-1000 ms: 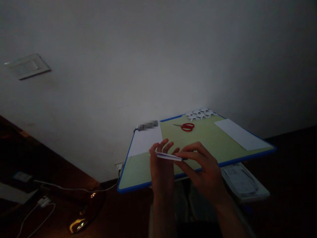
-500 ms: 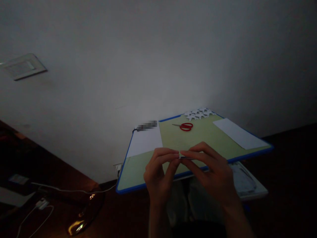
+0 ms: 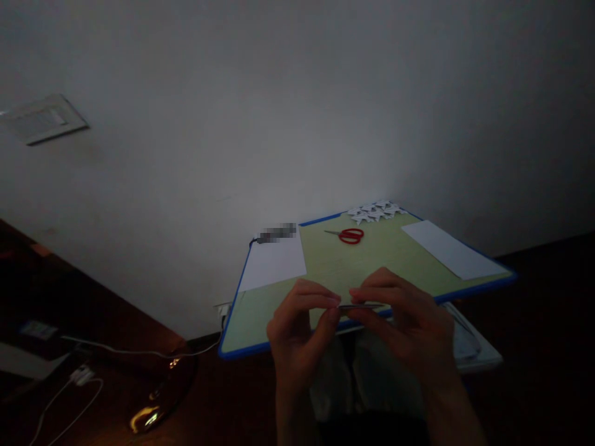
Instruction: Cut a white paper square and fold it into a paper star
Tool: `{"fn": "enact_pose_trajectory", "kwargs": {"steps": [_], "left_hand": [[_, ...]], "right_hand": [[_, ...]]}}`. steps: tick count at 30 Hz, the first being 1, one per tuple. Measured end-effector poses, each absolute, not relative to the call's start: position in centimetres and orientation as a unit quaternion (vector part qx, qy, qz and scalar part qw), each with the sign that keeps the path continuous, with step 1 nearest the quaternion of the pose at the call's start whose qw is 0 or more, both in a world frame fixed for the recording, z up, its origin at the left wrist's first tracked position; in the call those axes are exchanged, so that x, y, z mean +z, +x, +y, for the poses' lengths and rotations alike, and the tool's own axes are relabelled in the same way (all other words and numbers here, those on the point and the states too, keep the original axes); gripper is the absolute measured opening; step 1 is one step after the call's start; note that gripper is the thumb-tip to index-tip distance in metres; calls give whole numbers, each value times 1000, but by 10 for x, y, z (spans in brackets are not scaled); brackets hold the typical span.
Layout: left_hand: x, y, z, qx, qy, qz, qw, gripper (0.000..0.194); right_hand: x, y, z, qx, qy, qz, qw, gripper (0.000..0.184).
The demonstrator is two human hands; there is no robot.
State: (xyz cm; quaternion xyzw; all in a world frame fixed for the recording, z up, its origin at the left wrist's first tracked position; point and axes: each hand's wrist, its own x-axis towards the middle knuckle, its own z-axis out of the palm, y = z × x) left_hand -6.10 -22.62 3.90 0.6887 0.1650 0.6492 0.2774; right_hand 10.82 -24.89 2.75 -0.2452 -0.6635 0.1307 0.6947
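Held between both hands, above the near edge of the table, is a thin piece of folded paper, seen almost edge-on. My left hand pinches its left end between thumb and fingertips. My right hand grips the paper from the right, thumb below and fingers on top, hiding much of it. Beyond the hands, red-handled scissors lie on the table, blades pointing left. Several small folded white paper pieces sit in rows at the far edge.
The green table has a blue rim and stands against the wall. White sheets lie at its left and right. A blurred-out object rests on the left sheet. White cables run at lower left.
My left hand has gone from spread fingers under the paper to pinching its left end. Both hands have come lower and nearer, and the paper has shifted right with them.
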Motion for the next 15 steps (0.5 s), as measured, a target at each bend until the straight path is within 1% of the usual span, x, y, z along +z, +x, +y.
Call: {"fn": "enact_pose_trajectory", "kwargs": {"steps": [9, 15], "left_hand": [[41, -58, -230, 634, 690, 137, 320, 11], [39, -61, -231, 622, 695, 147, 330, 8]], "right_hand": [[30, 108, -251, 175, -205, -693, 669, 30], [29, 110, -252, 165, -204, -699, 665, 34]]}}
